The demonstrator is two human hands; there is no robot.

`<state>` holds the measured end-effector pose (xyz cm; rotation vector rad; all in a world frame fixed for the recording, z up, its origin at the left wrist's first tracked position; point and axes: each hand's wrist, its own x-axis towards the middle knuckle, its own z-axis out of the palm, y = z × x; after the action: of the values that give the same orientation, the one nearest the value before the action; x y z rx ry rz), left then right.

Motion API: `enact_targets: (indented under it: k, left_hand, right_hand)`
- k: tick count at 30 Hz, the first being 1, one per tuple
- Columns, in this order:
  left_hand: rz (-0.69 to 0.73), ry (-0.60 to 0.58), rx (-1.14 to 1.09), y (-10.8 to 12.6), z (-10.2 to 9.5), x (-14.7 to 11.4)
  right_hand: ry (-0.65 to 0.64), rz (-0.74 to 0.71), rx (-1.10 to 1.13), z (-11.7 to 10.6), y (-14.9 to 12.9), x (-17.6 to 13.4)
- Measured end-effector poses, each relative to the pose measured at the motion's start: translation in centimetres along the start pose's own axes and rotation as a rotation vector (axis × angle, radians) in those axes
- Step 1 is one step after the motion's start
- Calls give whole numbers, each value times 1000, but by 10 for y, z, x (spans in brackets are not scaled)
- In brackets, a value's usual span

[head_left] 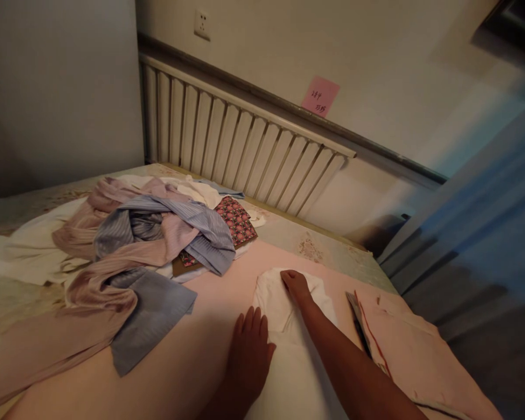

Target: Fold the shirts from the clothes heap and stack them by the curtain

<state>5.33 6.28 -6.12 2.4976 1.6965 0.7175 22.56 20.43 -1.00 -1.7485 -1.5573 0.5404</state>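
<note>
A white cloth [284, 373] lies spread on the pink sheet [219, 291] before me, with a rounded far end and some creases. My left hand [250, 353] rests flat at the cloth's left edge, fingers stretched out and thumb apart. Farther up, my right hand [296, 284] is closed, its fingers pinched at the far part of the white cloth. The fingertips of that hand are mostly hidden, but the fabric bunches by them.
At left lies a heap of mauve fabric [100, 280], blue striped cloth [205, 224] and a floral piece [237, 221]. Folded pink fabric [420, 350] with a red edge lies at right. Behind stand a radiator [245, 140] and a blue curtain [476, 245].
</note>
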Motion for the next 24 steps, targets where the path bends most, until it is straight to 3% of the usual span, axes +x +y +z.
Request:
enact_targets:
  k: [4, 12, 24]
  left_hand:
    - [5, -33, -14, 0, -3, 0]
    - [-32, -143, -35, 3, -17, 3]
    - [-12, -87, -18, 0, -13, 0]
  right_hand:
    - [1, -29, 9, 6, -4, 2]
    - [25, -135, 64, 8, -1, -26]
    - [98, 69, 94, 6, 1, -3]
